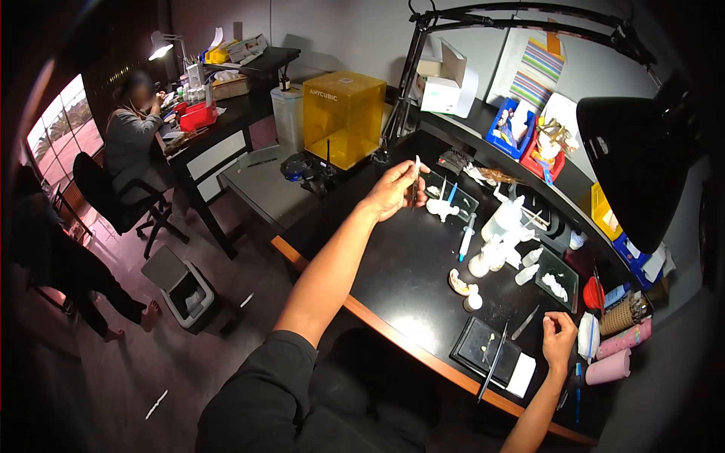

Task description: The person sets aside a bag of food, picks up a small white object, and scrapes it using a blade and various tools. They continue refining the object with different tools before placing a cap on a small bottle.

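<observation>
My left hand (394,189) is raised above the black desk (400,264), its fingers pinched on a thin white stick-like tool (417,167) that points upward. My right hand (559,337) rests near the desk's front right, fingers curled, beside a dark glass slab (483,346) with a long thin tool (492,362) lying across it; whether it holds anything small I cannot tell. Between the hands lie white dental-model pieces (461,283), small white bottles (491,253) and a syringe (466,238).
A black lamp head (642,158) hangs at the upper right. A yellow box-shaped machine (343,113) stands at the desk's far left end. Blue and red bins (521,128) line the back. A person (132,136) sits at another desk at left; a bin (185,291) stands on the floor.
</observation>
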Tool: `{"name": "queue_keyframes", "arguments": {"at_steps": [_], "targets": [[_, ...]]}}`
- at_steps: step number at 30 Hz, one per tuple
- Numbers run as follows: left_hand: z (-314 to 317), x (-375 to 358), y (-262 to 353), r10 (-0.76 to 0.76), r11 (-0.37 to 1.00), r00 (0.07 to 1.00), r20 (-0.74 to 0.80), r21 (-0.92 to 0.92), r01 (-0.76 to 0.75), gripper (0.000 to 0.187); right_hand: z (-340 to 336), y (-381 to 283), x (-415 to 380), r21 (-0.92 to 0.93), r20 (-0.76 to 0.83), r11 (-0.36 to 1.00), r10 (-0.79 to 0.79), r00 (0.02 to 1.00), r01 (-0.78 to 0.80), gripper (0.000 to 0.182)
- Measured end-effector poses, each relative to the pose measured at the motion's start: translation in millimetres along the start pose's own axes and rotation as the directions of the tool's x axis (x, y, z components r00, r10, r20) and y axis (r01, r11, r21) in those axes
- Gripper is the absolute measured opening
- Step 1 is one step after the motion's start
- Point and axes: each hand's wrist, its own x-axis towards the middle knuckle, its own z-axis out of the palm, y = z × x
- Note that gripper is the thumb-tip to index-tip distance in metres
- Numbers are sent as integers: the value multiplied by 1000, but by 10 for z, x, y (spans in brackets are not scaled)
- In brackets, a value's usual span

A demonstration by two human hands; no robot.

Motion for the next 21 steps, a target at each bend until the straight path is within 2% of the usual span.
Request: {"name": "queue_keyframes", "arguments": {"at_steps": [3, 6, 10, 16, 21], "targets": [[58, 13, 2, 12, 999, 998, -58, 42, -9, 37, 3, -27, 3, -20, -19, 999, -36, 999, 36, 7], [66, -9, 29, -48, 994, 997, -66, -97, 41, 44, 5, -14, 2, 12, -23, 1000, 11, 1000, -11, 6], [-89, 50, -65, -92, 993, 996, -3, -79, 91, 47, -10, -49, 2, 11, -25, 1000, 15, 1000, -15, 6], [-81, 65, -67, -22, 999, 998, 65, 36, 19, 42, 2, -25, -3, 6, -14, 1000, 9, 1000, -9, 6], [-40, 45, -24, -9, 999, 1000, 8, -54, 9, 35, -2, -40, -1, 10, -19, 1000, 20, 1000, -20, 7]]}}
